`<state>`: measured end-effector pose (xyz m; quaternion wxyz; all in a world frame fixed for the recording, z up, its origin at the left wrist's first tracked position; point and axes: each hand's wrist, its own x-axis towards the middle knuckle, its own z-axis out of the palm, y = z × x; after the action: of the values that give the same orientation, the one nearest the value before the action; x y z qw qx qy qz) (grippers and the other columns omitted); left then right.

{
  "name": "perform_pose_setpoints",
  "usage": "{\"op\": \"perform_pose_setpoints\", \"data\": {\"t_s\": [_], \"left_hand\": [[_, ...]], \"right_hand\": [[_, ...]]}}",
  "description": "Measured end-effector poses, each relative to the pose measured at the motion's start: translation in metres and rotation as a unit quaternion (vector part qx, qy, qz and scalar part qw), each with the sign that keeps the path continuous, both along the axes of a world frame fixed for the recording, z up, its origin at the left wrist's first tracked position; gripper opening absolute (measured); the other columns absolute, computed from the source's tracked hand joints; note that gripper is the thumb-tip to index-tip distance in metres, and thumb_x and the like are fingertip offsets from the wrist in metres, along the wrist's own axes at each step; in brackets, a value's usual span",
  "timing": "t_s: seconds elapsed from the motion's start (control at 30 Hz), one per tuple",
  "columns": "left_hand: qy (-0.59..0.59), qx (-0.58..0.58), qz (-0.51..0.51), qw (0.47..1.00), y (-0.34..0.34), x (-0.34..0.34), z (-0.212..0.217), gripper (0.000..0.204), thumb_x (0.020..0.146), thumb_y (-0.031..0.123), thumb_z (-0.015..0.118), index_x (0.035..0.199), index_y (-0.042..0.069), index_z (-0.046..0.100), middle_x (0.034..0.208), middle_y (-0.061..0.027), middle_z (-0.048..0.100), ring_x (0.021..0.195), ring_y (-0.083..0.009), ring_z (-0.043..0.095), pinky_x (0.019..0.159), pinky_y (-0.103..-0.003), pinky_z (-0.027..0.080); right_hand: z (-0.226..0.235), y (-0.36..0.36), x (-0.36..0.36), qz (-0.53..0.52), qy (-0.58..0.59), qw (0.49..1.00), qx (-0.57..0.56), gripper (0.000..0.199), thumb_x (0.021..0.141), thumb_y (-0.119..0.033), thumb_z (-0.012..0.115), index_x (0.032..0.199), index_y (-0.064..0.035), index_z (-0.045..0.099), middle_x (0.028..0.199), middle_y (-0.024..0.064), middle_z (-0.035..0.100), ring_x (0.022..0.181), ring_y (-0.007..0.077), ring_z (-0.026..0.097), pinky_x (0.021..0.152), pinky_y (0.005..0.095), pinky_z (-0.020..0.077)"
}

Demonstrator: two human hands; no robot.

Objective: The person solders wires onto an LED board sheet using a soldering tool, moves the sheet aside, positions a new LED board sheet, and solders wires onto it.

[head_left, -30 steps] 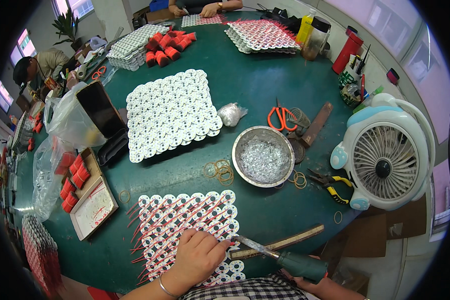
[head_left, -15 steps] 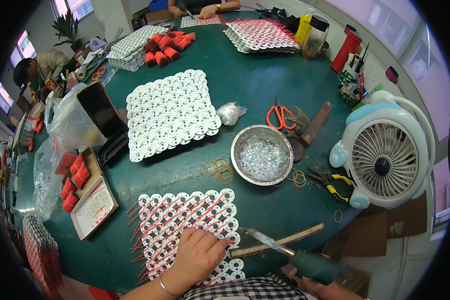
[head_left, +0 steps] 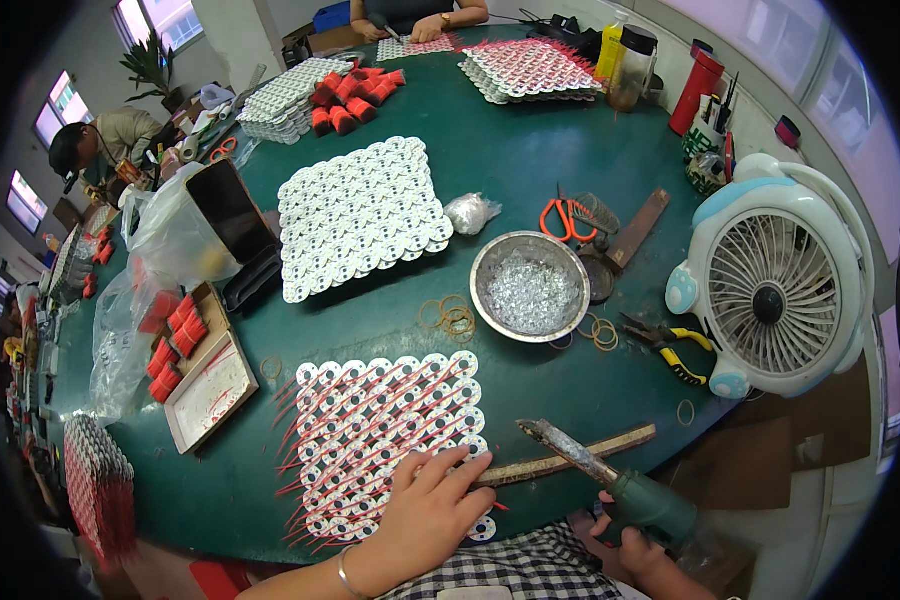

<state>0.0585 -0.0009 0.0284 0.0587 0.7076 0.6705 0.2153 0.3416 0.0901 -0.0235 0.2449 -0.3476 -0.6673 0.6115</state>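
Observation:
On the near side of the table lies a panel of round white circuit boards (head_left: 355, 451), with thin red wires laid slantwise across its rows. My left hand (head_left: 432, 505), a bangle at its wrist, rests on the panel's lower right part with fingers spread. It hides some discs and wire ends beneath it. Off the panel's right side, my right hand (head_left: 638, 552) is closed round the handle of a green pistol-grip soldering gun (head_left: 650, 505). Its stained metal barrel slants up and left, the tip raised above a curved wooden strip (head_left: 610, 442) and apart from the panel.
A metal bowl (head_left: 482, 295) of shiny bits stands beyond the panel. Around it lie orange-handled scissors (head_left: 567, 222), yellow-handled pliers (head_left: 682, 355) and rubber bands (head_left: 457, 322). Right is a fan (head_left: 705, 240); left, an open box (head_left: 215, 395) with red wire bundles. Another person's hands (head_left: 430, 27) work opposite.
My left hand has shifted right and its fingers have spread. The soldering gun has swung, its tip moving up and right, away from the panel. The whole view has shifted slightly.

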Motion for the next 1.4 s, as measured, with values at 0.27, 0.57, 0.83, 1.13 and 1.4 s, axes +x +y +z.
{"op": "perform_pose_setpoints", "data": {"t_s": [0.27,0.57,0.83,1.13,1.4], "left_hand": [[0.122,0.07,-0.061,0.988,0.024,-0.027,0.004,0.01,0.071,0.027,0.065,0.08,0.022,0.065,0.106,0.0022,0.063,0.089,-0.0145,0.057,0.079,-0.037,0.034],[0.059,0.061,-0.048,0.995,0.047,-0.067,-0.012,0.01,0.068,0.016,0.071,0.077,0.019,0.067,0.103,0.0027,0.063,0.092,-0.0164,0.056,0.084,-0.038,0.034],[0.036,0.056,0.136,0.989,-0.001,-0.022,-0.004,0.008,0.072,0.019,0.07,0.079,0.021,0.069,0.064,0.0076,0.048,0.069,-0.011,0.051,0.076,-0.039,0.029],[0.062,0.091,0.123,0.986,-0.002,-0.011,-0.015,0.003,0.076,0.018,0.065,0.077,0.021,0.065,0.064,0.0067,0.046,0.07,-0.0104,0.05,0.076,-0.037,0.027],[0.04,0.092,0.106,0.989,0.002,-0.012,-0.025,0.005,0.072,0.017,0.068,0.076,0.019,0.065,0.063,0.0056,0.044,0.067,-0.012,0.049,0.072,-0.038,0.028]], "right_hand": [[-0.014,-0.024,0.016,-0.073,0.049,0.996,-0.025,0.064,0.092,-0.048,0.048,0.127,0.0052,0.042,0.095,0.0143,0.062,0.072,0.018,0.061,0.063,0.0289,0.0495],[-0.016,-0.011,0.005,-0.009,0.107,0.992,-0.069,0.066,0.091,-0.046,0.051,0.126,0.0078,0.038,0.114,0.019,0.056,0.072,0.0231,0.062,0.065,0.0346,0.0526],[-0.001,0.005,0.006,0.099,-0.025,0.989,-0.106,0.058,0.09,-0.043,0.056,0.118,0.0067,0.05,0.095,0.0149,0.063,0.071,0.0194,0.063,0.071,0.0341,0.0534],[-0.004,0.012,-0.016,-0.141,0.176,0.672,-0.705,0.032,0.094,-0.018,0.053,0.115,0.0066,0.056,0.098,0.0153,0.065,0.077,0.0231,0.065,0.065,0.0324,0.054],[0.01,0.012,-0.032,-0.23,0.082,0.668,-0.703,0.035,0.095,-0.015,0.049,0.122,0.0082,0.051,0.105,0.0188,0.063,0.072,0.0233,0.065,0.056,0.0299,0.0536]]}}
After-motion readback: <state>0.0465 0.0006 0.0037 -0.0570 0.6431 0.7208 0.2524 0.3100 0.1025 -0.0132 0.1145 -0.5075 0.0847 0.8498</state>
